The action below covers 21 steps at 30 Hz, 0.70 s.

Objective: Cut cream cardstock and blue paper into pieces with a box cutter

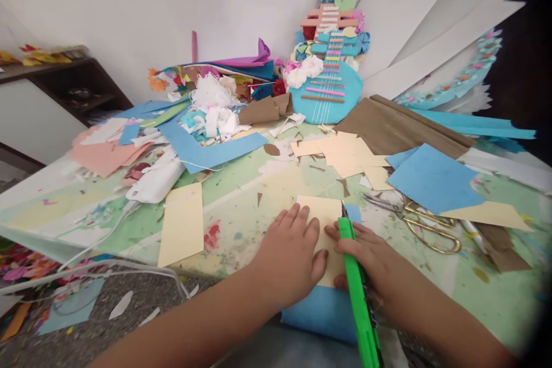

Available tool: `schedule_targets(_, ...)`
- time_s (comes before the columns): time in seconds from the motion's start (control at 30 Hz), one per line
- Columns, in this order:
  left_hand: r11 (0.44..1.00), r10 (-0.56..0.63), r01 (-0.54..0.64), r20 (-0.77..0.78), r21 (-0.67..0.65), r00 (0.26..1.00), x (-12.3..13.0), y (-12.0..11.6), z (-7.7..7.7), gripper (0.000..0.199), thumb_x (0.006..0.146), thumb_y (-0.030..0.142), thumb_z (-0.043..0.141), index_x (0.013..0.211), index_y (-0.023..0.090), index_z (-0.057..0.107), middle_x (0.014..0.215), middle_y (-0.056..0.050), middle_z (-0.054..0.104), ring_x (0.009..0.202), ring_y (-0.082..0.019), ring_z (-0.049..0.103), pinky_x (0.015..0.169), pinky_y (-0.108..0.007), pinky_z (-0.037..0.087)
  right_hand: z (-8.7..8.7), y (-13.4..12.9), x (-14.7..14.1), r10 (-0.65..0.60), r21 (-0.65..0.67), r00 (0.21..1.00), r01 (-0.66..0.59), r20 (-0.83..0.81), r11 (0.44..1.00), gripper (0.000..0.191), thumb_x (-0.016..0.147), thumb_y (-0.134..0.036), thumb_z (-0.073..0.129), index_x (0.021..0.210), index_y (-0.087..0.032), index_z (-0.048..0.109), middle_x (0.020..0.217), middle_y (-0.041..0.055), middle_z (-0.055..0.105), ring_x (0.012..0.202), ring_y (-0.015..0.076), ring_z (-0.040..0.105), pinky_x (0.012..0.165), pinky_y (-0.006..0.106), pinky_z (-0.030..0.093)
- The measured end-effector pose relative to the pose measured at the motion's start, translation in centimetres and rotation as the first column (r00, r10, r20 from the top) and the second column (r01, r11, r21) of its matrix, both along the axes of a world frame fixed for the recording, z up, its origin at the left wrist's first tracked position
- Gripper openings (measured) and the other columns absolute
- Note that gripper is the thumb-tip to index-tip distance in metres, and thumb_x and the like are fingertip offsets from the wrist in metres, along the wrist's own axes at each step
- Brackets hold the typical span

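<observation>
A cream paper rectangle (321, 204) lies over a blue sheet (319, 313) at the table's front edge. My left hand (293, 253) presses flat on its left side, fingers extended. My right hand (366, 256) grips a long bright green tool (356, 293) with a dark edge, its thumb lying across the green body. The tool's dark tip is by the right edge of the cream paper, and its exact kind cannot be made out. Right of this hand lie scissors (425, 224) with gold handles, blades pointing left.
Cut cream pieces (345, 155), blue sheets (435, 178) and brown paper (401, 123) are scattered around. A white power strip (157, 175) with a cord sits at left. Behind stands a turquoise paper guitar-like craft (330, 92). Paper scraps (71, 305) cover the floor.
</observation>
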State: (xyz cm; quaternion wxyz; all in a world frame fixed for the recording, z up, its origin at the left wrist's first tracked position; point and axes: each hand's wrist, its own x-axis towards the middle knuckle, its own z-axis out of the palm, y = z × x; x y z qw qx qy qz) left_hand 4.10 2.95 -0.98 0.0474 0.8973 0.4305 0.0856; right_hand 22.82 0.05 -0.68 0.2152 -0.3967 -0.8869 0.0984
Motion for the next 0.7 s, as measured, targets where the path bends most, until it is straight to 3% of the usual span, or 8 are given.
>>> schedule_targets(0.7, 1.000, 0.018, -0.018, 0.012, 0.009, 1.000, 0.09, -0.08, -0.12, 0.048, 0.084, 0.040, 0.040, 0.120, 0.011, 0.050, 0.132, -0.018, 0.042, 0.124, -0.032, 0.034, 0.100, -0.048, 0.029, -0.31, -0.25, 0.03, -0.003, 0.008, 0.999, 0.003, 0.035, 1.000, 0.027, 0.079, -0.017, 0.052, 0.105, -0.020, 0.047, 0.122, 0.0124, 0.053, 0.118, 0.0225, 0.045, 0.099, 0.049, 0.033)
